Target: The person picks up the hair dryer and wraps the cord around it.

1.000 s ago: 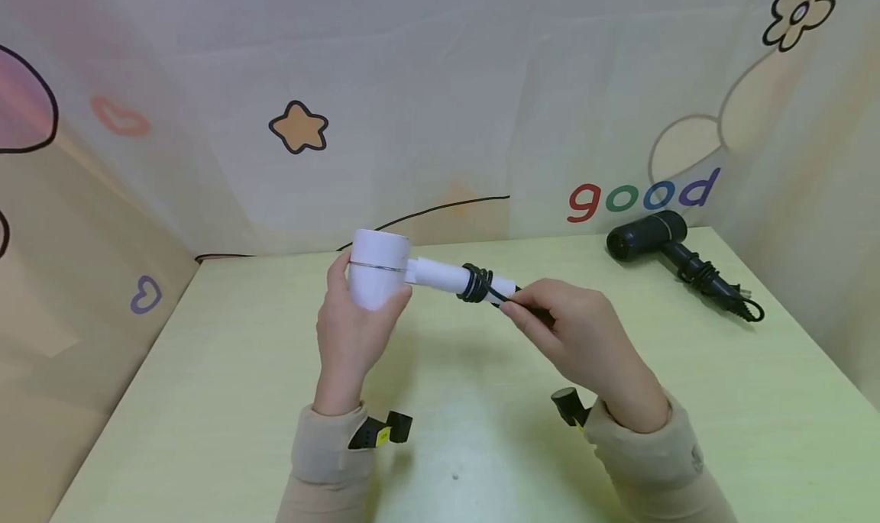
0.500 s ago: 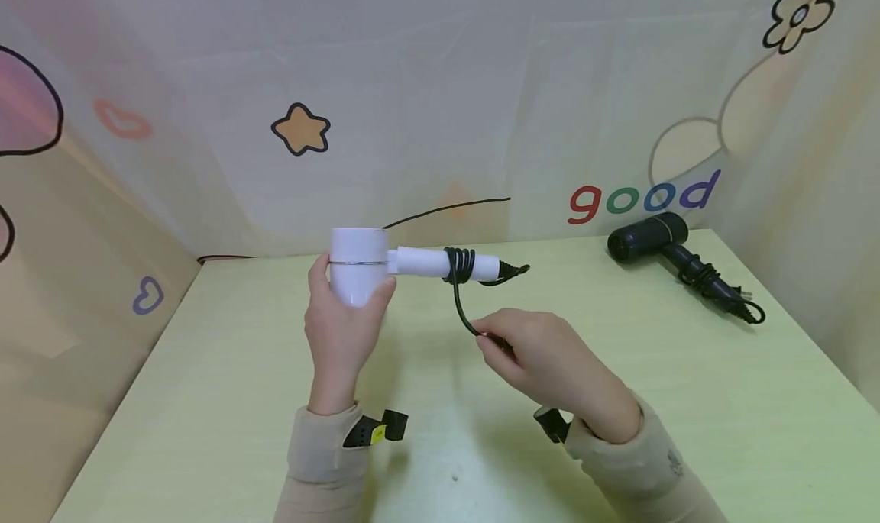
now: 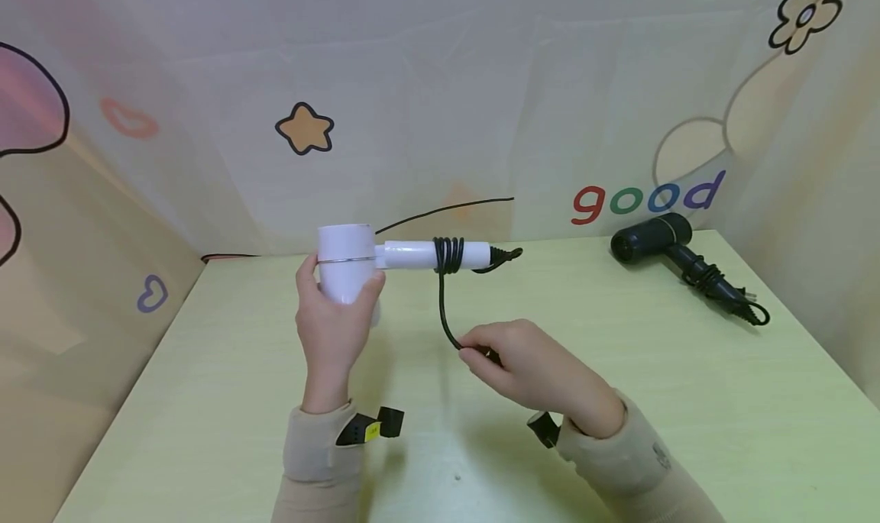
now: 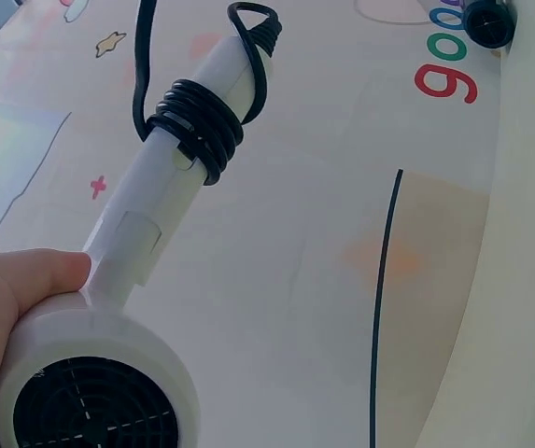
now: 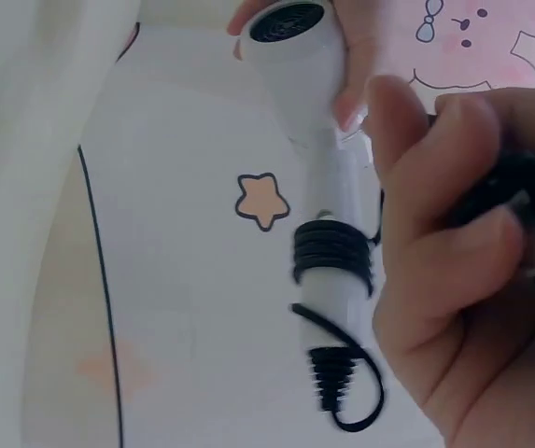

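My left hand [image 3: 333, 332] grips the head of a white hair dryer [image 3: 346, 259], thumb on the near side by the handle joint. The dryer is held up over the table with its handle pointing right. Several turns of black power cord [image 3: 449, 255] are wound round the handle, and a small loop hangs at its tip. My right hand [image 3: 529, 363] pinches the free length of cord below the handle, pulled down toward me. In the right wrist view, curled fingers [image 5: 454, 233] close on the dark cord end, partly hidden. The dryer's black intake grille [image 4: 96, 411] shows in the left wrist view.
A black hair dryer [image 3: 651, 237] with its cord wound round the handle lies at the back right of the pale green table [image 3: 206, 401]. A printed fabric backdrop [image 3: 426, 111] rises behind and along both sides.
My right hand has moved from the handle's tip down and left, drawing the cord below the handle. My left hand has shifted slightly left with the white hair dryer, its handle now level.
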`<state>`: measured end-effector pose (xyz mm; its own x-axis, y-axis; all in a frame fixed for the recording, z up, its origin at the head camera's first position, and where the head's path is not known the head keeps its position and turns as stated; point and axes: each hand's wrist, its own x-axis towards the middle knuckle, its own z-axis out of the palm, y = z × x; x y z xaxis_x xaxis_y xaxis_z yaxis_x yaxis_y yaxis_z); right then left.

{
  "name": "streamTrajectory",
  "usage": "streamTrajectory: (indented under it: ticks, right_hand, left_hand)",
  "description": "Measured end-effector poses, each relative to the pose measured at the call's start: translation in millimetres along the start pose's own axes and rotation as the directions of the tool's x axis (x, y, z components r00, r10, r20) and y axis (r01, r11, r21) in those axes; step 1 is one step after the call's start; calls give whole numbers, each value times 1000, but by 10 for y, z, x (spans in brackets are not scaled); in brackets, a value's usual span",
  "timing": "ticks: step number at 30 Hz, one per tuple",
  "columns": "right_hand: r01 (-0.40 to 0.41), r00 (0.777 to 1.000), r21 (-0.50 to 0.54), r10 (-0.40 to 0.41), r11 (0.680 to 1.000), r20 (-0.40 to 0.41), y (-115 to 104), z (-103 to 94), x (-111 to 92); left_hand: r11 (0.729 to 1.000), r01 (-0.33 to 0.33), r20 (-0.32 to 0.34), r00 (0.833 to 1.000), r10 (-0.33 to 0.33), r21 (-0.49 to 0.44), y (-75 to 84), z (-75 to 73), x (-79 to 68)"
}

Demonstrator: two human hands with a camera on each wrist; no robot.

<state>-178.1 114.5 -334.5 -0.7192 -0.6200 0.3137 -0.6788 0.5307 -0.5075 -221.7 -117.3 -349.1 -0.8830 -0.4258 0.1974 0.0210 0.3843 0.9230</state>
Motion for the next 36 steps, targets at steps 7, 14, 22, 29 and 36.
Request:
streamTrajectory:
  ticks: [7,14,22,29,36]
  right_hand:
    - [-113,984,199,82,974,158,92,51,54]
    - [-122,968,230,64,966,242,200,109,81]
    - [-198,953,250,126,948,276,311,155,140]
    - [-244,953,334,161,910,258,464,190,181]
    - [-294,953,277,259,915,155,587,191,187]
  left_hand:
    - [996,26,7,1000,-25,-88,-13,-50,35]
    - [986,70,50,997,-63,-153,3,-85,43]
    - [974,99,93,992,-81,-205,34,-98,35]
    - [960,156,182,977,-114,-233,55,-97,20]
    - [948,179,278,955,-104,-263,77,-98,10]
